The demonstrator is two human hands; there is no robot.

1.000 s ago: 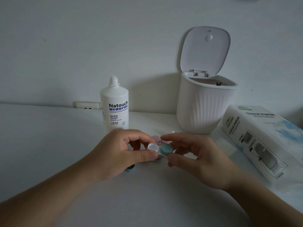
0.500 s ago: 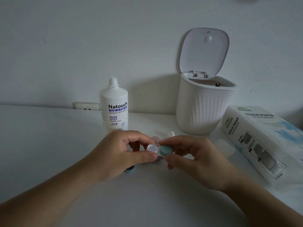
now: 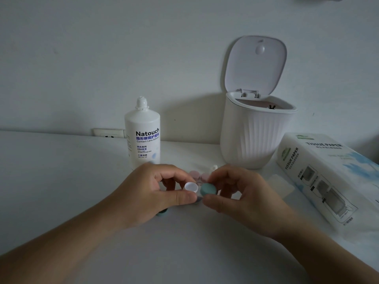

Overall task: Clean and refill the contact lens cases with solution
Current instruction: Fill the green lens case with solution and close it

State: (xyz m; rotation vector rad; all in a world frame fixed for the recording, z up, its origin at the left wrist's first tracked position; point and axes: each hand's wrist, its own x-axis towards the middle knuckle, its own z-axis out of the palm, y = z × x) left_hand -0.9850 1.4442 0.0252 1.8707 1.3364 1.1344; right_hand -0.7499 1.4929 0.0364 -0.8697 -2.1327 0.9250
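White lens case [image 3: 191, 187] with one well open, teal cap [image 3: 208, 189] on the other, uncapped solution bottle [image 3: 142, 134] upright behind

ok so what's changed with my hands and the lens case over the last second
Very little. The left hand holds the white well of the lens case as before, and the right hand keeps its pinch on the green cap, fingers shifted only slightly; whether the cap has turned cannot be told. The solution bottle, open bin and tissue pack have not moved.
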